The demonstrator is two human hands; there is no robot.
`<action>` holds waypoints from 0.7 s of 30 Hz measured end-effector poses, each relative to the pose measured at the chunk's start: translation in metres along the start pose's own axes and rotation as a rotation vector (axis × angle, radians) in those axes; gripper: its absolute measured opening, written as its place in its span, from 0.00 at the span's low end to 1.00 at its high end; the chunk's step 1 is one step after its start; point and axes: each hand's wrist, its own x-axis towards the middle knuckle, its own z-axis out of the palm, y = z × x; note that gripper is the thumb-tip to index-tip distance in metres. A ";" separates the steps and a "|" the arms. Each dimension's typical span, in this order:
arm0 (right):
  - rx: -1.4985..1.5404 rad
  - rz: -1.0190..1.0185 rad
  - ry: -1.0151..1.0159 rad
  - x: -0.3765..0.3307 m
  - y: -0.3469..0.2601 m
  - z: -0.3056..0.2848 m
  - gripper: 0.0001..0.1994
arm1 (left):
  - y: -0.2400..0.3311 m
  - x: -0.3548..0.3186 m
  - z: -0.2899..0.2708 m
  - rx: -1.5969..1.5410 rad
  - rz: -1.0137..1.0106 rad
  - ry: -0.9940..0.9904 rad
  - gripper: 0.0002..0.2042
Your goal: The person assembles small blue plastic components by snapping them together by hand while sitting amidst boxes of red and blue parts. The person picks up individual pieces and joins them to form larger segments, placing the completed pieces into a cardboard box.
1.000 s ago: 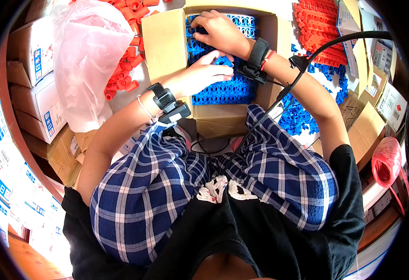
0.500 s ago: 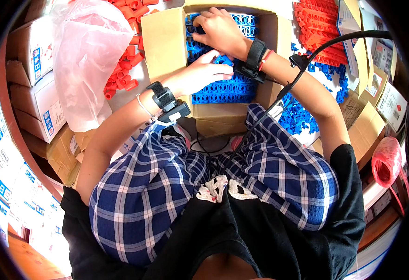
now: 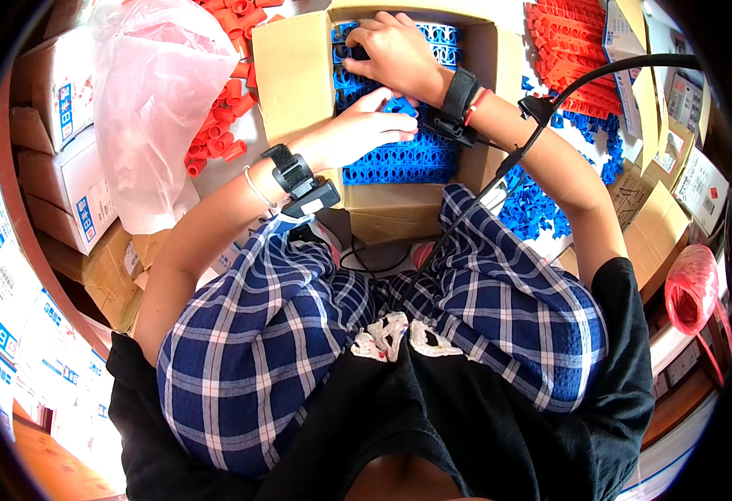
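Observation:
An open cardboard box (image 3: 291, 83) in front of me holds rows of blue plastic pieces (image 3: 399, 165) packed side by side, with oval openings along them. Over the near middle of these rows, my left hand (image 3: 358, 132) has a loose blue plastic piece (image 3: 398, 106) between thumb and fingers. My right hand (image 3: 399, 57) reaches across the far rows, its thumb and bent forefinger apart at the left side of the box. Blue pieces show in the gap between them. The rows under both palms are hidden.
Red tubular pieces (image 3: 220, 125) lie left of the box, beside a translucent plastic bag (image 3: 157, 117). To the right are stacked red strips (image 3: 570, 50) and scattered blue pieces (image 3: 537, 209). A black cable (image 3: 504, 167) crosses my right forearm. Cartons (image 3: 70, 175) stand at the left.
Both hands stay nearly in place over the box, with the left still on the loose blue piece. Only slight shifts of my arms and legs show.

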 end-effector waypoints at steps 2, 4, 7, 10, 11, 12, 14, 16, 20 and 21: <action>-0.007 -0.006 0.001 0.001 0.000 -0.001 0.15 | 0.000 0.000 -0.001 0.004 -0.002 -0.004 0.17; -0.014 -0.012 -0.034 0.002 0.000 -0.001 0.14 | 0.000 0.000 -0.001 0.008 -0.004 -0.009 0.17; -0.032 -0.049 -0.001 0.003 0.002 0.001 0.14 | 0.001 0.000 -0.001 0.013 0.011 -0.005 0.17; -0.039 -0.059 0.027 0.002 0.002 0.003 0.15 | 0.001 0.000 -0.002 0.023 -0.005 -0.002 0.18; -0.039 -0.059 0.027 0.002 0.001 0.003 0.15 | 0.001 0.000 -0.002 0.023 -0.003 0.004 0.18; -0.010 -0.039 0.021 0.002 0.001 0.003 0.15 | 0.002 0.000 -0.001 0.023 0.000 0.010 0.19; 0.020 -0.020 0.015 0.003 -0.001 0.004 0.15 | 0.001 0.001 -0.003 0.020 -0.001 0.010 0.19; -0.015 0.000 -0.029 0.004 -0.003 0.004 0.15 | 0.001 0.001 -0.004 0.018 -0.002 0.009 0.20; -0.044 -0.001 -0.074 0.003 -0.004 0.000 0.15 | 0.000 0.001 -0.002 0.011 -0.026 0.019 0.20; -0.039 -0.005 -0.074 0.003 -0.003 -0.001 0.15 | 0.000 0.001 -0.001 0.004 -0.022 0.019 0.20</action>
